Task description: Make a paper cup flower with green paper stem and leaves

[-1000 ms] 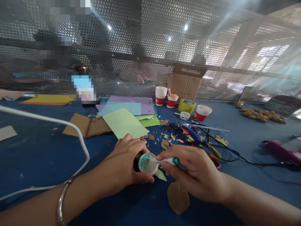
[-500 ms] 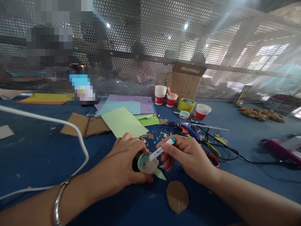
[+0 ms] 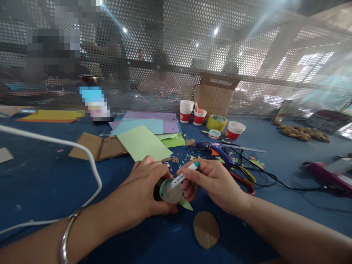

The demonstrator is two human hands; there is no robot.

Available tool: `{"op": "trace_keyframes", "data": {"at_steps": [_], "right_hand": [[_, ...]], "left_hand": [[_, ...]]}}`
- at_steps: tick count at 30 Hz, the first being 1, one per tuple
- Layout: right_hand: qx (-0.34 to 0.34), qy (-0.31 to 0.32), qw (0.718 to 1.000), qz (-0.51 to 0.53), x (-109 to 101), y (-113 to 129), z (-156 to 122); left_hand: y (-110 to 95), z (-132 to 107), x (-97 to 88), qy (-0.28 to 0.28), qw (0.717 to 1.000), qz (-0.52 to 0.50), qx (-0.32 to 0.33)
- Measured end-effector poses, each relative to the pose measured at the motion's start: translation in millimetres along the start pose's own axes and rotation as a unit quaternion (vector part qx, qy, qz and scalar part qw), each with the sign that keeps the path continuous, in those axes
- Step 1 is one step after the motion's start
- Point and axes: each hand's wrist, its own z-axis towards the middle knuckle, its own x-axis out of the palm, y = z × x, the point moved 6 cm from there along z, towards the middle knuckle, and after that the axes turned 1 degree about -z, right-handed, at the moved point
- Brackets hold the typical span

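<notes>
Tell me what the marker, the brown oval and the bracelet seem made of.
Marker: probably plastic, smooth white barrel with a green end.
Brown oval: likely cardboard, matt tan, uneven edge.
Bracelet: apparently metal, polished, silvery with bright highlights.

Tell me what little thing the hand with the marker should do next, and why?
Maybe the right hand should slide the marker toward the paler side of the cup: the marker's lower end points inside, the left hand holds the cup, and green shows on only part of its inside.
</notes>
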Motion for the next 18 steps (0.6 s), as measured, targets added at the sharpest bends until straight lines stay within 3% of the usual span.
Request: {"op": "trace_keyframes", "data": {"at_steps": [3,11,18], "right_hand": [[0.009,0.012,1.0,0.0,-0.8,0.6,-0.1],[-0.005,0.012,1.0,0.002,-2.2,3.3,0.5],[0.024,-0.002,1.0,0.012,-7.9,-2.4,1.9]], "left_hand": [[0.0,0.5,0.8,0.018,1.0,-0.002,0.0],[-5.9,-1.8,-2.4,-0.002,1.0,-0.013,-0.016],[-5.0,-1.4,-1.6,0.007,1.0,-0.016,-0.01]]}}
